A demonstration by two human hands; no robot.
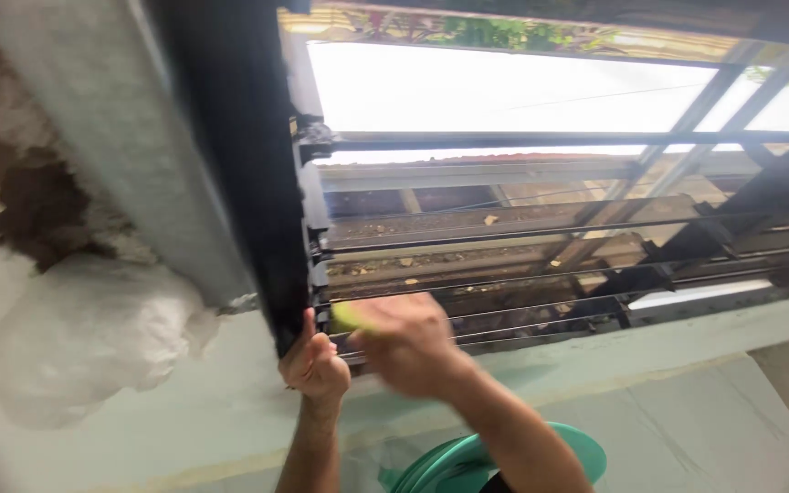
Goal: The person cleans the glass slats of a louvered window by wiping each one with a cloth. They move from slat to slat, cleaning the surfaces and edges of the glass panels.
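While the left hand (pixel 314 365) is clenched round the bottom end of the black metal window frame post (pixel 230 155), the right hand (pixel 408 342) has its fingers closed on a small yellow-green sponge (pixel 347 317), blurry though. Sponge sits just right of the post, pressed on the lowest glass louvre slats (pixel 541 301), which run long-ways rightward. Plenty of open slat that way; pale sill (pixel 687 342) just below.

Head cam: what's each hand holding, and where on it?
Left hand grips the bottom end of the black window frame. Right hand, blurred, holds a yellow-green pad, only its edge showing against the louvre slats.
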